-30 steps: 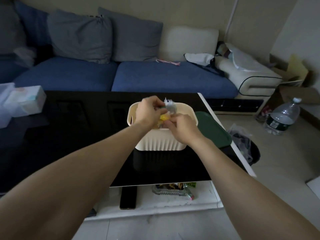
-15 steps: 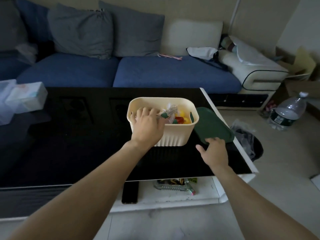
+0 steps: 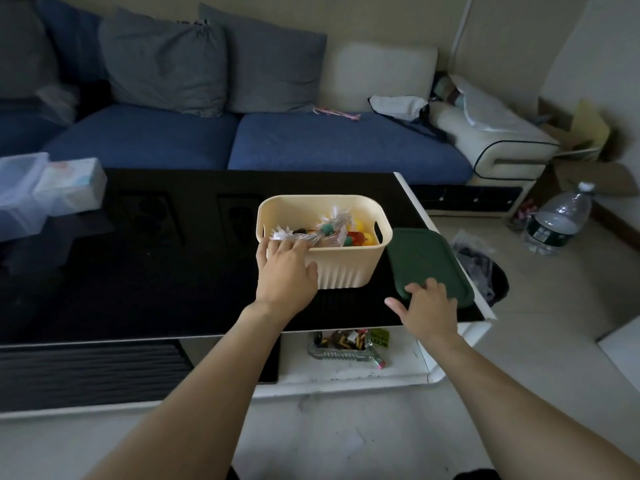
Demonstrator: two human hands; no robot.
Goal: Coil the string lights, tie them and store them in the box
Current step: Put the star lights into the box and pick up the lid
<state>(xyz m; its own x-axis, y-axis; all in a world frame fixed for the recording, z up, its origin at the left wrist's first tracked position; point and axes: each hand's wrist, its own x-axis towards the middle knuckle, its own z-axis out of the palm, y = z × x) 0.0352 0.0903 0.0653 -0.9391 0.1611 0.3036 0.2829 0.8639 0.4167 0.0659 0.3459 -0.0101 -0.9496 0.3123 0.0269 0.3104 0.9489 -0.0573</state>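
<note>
A cream ribbed box (image 3: pixel 349 268) stands on the black table (image 3: pixel 138 271). Inside it lies the bundle of string lights (image 3: pixel 332 232), with clear wire and yellow, red and green bulbs. My left hand (image 3: pixel 285 275) grips the box's near left rim, fingers hooked over the edge and thumb on the outer wall. A dark green lid (image 3: pixel 426 261) lies flat on the table just right of the box. My right hand (image 3: pixel 427 306) rests on the lid's near edge with fingers spread.
A tissue pack (image 3: pixel 71 188) and a clear container (image 3: pixel 19 195) sit at the table's far left. A blue sofa (image 3: pixel 311 143) is behind. A water bottle (image 3: pixel 557 220) and a dark bin (image 3: pixel 485 271) stand on the floor to the right.
Both hands left the lights inside the box. My left hand moved to the near rim of the box; my right hand went down to the green lid and now lies on its edge.
</note>
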